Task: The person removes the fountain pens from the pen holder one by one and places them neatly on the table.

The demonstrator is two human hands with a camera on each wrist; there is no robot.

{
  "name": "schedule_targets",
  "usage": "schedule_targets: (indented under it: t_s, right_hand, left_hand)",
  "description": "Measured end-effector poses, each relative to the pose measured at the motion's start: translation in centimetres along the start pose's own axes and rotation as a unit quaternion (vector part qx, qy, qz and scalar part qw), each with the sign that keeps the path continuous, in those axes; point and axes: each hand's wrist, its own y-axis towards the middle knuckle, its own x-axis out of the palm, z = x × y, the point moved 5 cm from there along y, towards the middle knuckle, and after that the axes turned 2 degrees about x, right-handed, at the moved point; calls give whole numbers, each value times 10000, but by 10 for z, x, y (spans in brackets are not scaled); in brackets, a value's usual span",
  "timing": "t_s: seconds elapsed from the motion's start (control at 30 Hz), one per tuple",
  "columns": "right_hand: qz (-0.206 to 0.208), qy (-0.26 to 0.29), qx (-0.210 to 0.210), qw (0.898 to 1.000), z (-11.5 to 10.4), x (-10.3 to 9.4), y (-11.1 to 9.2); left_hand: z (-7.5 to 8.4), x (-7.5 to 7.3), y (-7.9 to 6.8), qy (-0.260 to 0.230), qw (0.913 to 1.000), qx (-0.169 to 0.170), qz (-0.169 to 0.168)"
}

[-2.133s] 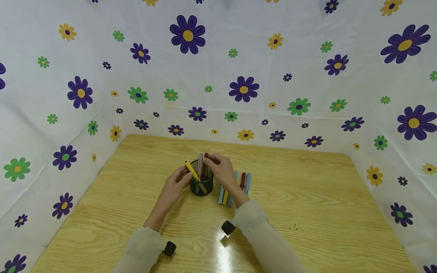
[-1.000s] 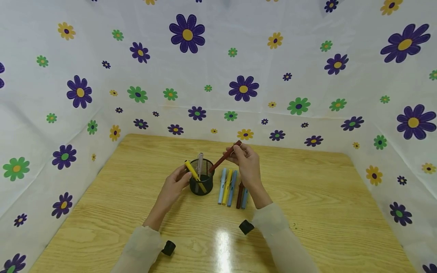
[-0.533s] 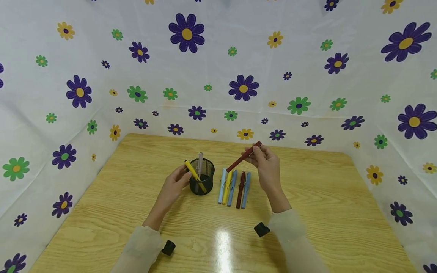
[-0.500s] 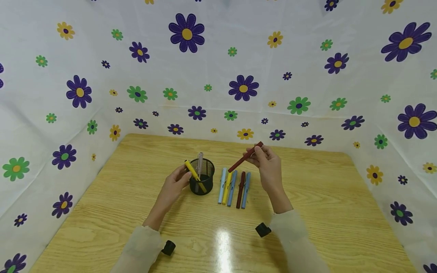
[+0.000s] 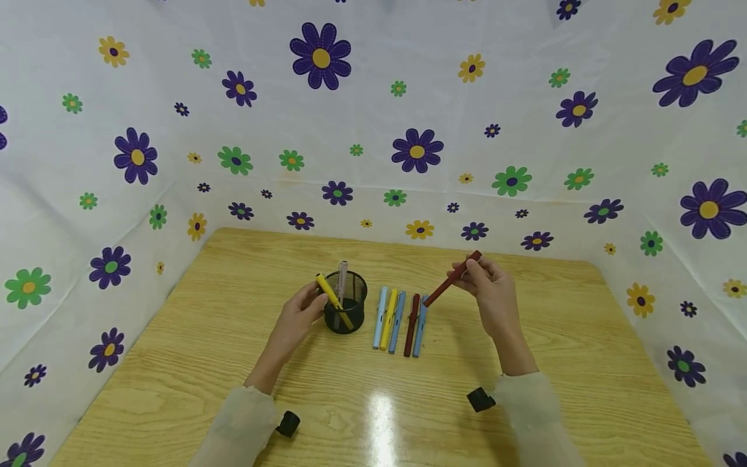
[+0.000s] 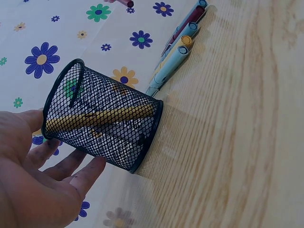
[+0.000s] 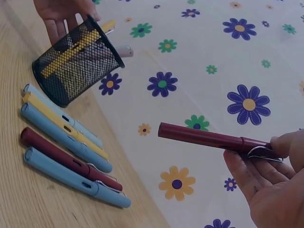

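Note:
My right hand (image 5: 496,299) pinches a dark red capped pen (image 5: 452,279) near its clip end, thumb on one side and fingers beneath. The pen slants over the right end of a row of pens. With extended fingers, my left hand (image 5: 296,321) touches the side and rim of a black mesh pen holder (image 5: 353,319), which stands upright. Inside it lean a yellow pen (image 5: 328,290) and a greyish, see-through pen (image 5: 342,275). Beside the holder lie a light blue pen (image 5: 380,318), a yellow pen (image 5: 388,322), a second dark red pen (image 5: 411,326) and two blue ones.
The wooden table (image 5: 233,279) is backed and flanked by a white flowered cloth (image 5: 373,117). Black wrist cameras stick out from both sleeves, the left camera (image 5: 288,424) and the right camera (image 5: 481,399), low over the tabletop.
My right hand has drawn the dark red pen out of the holder and carried it right, past most of the row. The left hand and the holder have stayed in place.

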Motion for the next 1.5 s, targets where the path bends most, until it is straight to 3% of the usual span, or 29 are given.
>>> schedule_targets:
  t_s: [0.8, 1.07, 1.5]
  right_hand:
    - [-242, -1015, 508, 9932, 8, -32, -9]
    - [-348, -1117, 807, 9898, 13, -33, -13]
    - [-690, -1201, 916, 9861, 23, -35, -14]
  left_hand:
    - [-1, -1, 0, -7, 10000, 72, -34]
    - [-1, 0, 0, -117, 9999, 98, -65]
    - [0, 0, -1, 4, 10000, 24, -24]
